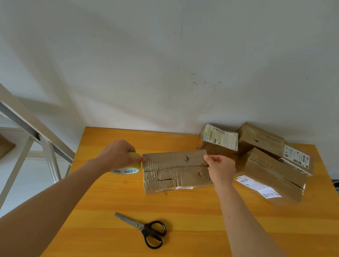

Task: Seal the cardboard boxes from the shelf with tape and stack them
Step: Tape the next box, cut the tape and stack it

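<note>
**A:** What fills the frame?

**B:** A wooden table (196, 224) against a white wall (172, 45), with a pale shelf frame (29, 131) to the left; a brown box seems to sit low in it, though that corner is hard to read. The work surface is kept bare in the middle, likely so one box can be handled at a time.

**A:** And the pile at the back right?

**B:** Three boxes (265, 158), labelled and touching one another, pushed to the far corner. Whether they are sealed cannot be told from here; they appear grouped there to stay out of the way.

**A:** Where is the box being worked on?

**B:** The open box (177, 170) lies flat at the table's centre, its flap seam running left to right between both hands, which suits a strip pulled straight along it.

**A:** What are the hands doing?

**B:** The left hand (118, 154) wraps its fingers, curled together, over the tape roll (127, 169), which rests just beside the box's left end, thumb tip touching that edge. The right hand (220, 169) pinches something at the far right end of the seam, thumb against forefinger; clear tape is probable, though none is visible.

**A:** And the scissors (144, 229)?

**B:** Closed, lying near the front edge, well apart from the box, within easy reach for the cut.
</note>
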A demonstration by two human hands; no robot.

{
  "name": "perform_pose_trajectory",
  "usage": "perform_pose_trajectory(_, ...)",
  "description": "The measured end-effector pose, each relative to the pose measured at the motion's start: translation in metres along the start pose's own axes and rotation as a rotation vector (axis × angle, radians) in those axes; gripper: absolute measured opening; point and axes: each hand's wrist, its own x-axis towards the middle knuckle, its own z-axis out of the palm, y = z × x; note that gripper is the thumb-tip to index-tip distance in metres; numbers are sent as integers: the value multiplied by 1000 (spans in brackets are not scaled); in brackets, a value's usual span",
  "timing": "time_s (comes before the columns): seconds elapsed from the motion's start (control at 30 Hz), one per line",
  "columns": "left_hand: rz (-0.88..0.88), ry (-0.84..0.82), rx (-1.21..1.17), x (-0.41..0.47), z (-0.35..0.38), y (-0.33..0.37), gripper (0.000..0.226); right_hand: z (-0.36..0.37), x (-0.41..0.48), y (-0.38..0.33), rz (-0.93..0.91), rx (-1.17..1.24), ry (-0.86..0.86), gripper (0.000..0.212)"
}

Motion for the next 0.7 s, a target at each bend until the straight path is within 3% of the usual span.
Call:
perform_pose_trajectory(0.13,-20,-16,18,1,2,0,43,1,2,0,-94,-151,4,19)
perform_pose_trajectory(0.3,-31,-25,27,3,4,-1,42,-7,0,-6,-71,-293,43,40)
perform_pose_trajectory(0.4,-34,-21,11,4,6,-2,41,8,-19,-13,-478,-516,125,44)
perform_pose_trajectory(0.47,-45,-16,-23,5,8,-4,42,36,-45,-21,-746,-597,-138,61)
perform_pose_trajectory(0.53,-48,-13,-63,4,10,-6,45,66,-67,-22,-895,-725,-440,74)
perform_pose_trajectory(0.6,-51,-4,-91,4,12,-7,49,83,-74,-18,-954,-816,-510,79)
perform_pose_trajectory(0.7,-57,12,-125,4,14,-13,54,83,-67,-11,-977,-868,-463,79)
